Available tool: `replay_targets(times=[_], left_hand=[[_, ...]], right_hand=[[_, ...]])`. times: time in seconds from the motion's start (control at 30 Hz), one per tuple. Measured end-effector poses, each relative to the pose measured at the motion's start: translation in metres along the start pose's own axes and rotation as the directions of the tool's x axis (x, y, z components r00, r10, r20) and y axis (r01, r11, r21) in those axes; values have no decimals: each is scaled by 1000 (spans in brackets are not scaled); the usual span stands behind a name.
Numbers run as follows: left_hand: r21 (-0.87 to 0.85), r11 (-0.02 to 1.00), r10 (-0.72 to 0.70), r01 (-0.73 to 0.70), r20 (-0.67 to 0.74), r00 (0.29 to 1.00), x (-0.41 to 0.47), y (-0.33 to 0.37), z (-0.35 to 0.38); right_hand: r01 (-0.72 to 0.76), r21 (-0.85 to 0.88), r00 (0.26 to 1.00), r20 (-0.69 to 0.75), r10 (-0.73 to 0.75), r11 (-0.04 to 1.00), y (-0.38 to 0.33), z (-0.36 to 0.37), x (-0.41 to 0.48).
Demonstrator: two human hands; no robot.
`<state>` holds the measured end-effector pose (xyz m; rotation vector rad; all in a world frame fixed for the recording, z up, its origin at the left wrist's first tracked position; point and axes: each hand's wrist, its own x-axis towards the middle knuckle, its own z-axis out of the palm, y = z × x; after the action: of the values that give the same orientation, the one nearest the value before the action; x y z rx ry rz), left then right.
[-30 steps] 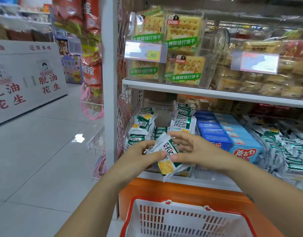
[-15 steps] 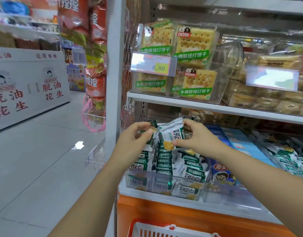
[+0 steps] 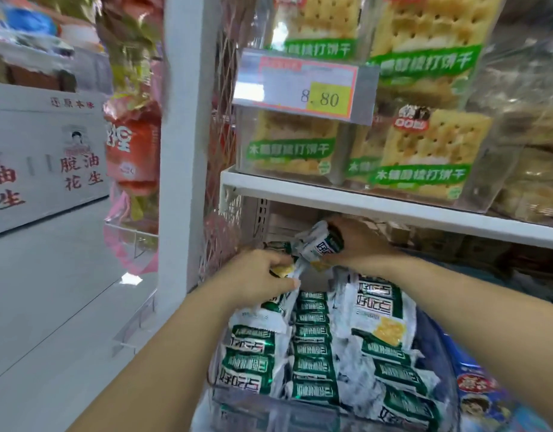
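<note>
Now, above the clear bin of green packets, your left hand has its grip clamped on a first packet; just beyond, higher above the bin, your right hand has its grip clamped on a second packet.

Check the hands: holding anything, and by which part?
Right hand grips a green-and-white snack packet by one end. Left hand pinches the edge of a packet beside it; same packet or a second, cannot tell.

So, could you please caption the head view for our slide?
Left hand and right hand grip small green-and-white snack packets over a clear plastic bin of them.
</note>
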<state>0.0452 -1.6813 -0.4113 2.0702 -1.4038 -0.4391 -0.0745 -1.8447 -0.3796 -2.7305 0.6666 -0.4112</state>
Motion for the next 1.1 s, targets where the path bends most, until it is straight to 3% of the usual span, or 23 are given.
replay_targets(times=[0.1,0.23,0.33,0.63,0.93,1.1], left_hand=[[74,996,-45,42,41,998,2,-4,-1],[43,994,-103,103,-6,995,0,-8,1],[22,994,-110,110,-32,993,1,-10,3],[9,993,-119,120,-67,991,2,-14,5],[-1,995,-98,98,-88,991,5,-21,6],[-1,995,-102,102,-90,991,5,-21,7]], right_hand=[[-4,-154,998,61,13,988,8,7,16],[49,-361,986,166,12,931,9,12,32],[51,-418,964,257,64,907,11,20,44],[76,-421,926,366,92,904,21,42,51],[75,-332,978,210,-4,940,25,40,39],[152,-478,948,317,8,865,25,39,39]])
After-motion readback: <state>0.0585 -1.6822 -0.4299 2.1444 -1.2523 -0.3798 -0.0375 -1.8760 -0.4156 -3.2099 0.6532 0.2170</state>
